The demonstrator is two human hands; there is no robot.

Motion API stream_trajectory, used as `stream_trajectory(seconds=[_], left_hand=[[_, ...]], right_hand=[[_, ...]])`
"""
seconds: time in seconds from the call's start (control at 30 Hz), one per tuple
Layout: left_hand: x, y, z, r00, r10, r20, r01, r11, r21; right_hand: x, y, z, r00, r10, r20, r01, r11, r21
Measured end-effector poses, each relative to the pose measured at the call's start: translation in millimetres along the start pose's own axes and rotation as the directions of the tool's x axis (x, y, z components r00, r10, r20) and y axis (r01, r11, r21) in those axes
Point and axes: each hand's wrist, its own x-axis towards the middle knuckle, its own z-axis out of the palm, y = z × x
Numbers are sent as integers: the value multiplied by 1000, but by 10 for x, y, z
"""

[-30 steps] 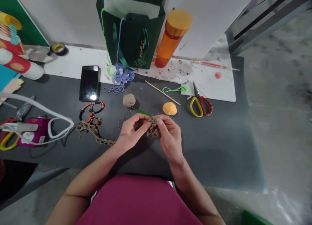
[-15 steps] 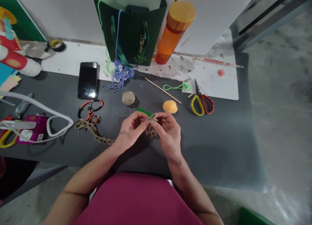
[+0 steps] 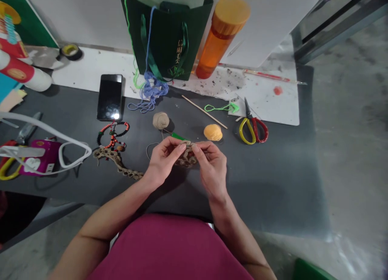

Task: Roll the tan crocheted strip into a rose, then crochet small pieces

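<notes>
A small piece of tan crochet (image 3: 187, 158) sits between my hands, just above the dark table (image 3: 266, 191). My left hand (image 3: 163, 164) is closed around a green crochet hook (image 3: 178, 136), with only its handle showing. My right hand (image 3: 212, 167) pinches the crochet from the other side. A thin strand runs down from a tan yarn ball (image 3: 160, 120), and its path into the work is hidden. A long crocheted strip (image 3: 117, 162) lies to the left of my left hand. An orange yarn ball (image 3: 213, 132) is just beyond my right hand.
A beaded bracelet (image 3: 112, 135), a black phone (image 3: 110, 97), red-and-yellow scissors (image 3: 253, 130), a wooden stick (image 3: 204, 112), blue yarn (image 3: 148, 94) and green cord (image 3: 221, 108) lie around. A green paper bag (image 3: 163, 37) and orange bottle (image 3: 222, 37) stand behind. Concrete floor lies right.
My fingers have shifted on the crochet, and my hands sit slightly closer together around it. The whole view has drifted a little, with the table items moving up and to the right.
</notes>
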Motion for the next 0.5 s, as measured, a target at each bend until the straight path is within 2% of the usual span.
stream_trajectory(seconds=[0.17, 0.37, 0.43, 0.5], left_hand=[[25, -9, -7, 995, -69, 77, 71, 997, -26], [41, -32, 8, 1000, -11, -9, 11, 998, -60], [43, -47, 20, 998, -54, 15, 56, 992, -113], [46, -56, 27, 992, -116, 49, 122, 980, -158]], right_hand=[[-11, -23, 29, 999, -5, -47, 4, 1000, -7], [-2, -54, 13, 1000, -19, -9, 18, 999, -43], [0, -48, -1, 997, -72, -24, 70, 994, -82], [-1, -51, -17, 983, -181, -16, 175, 970, -169]])
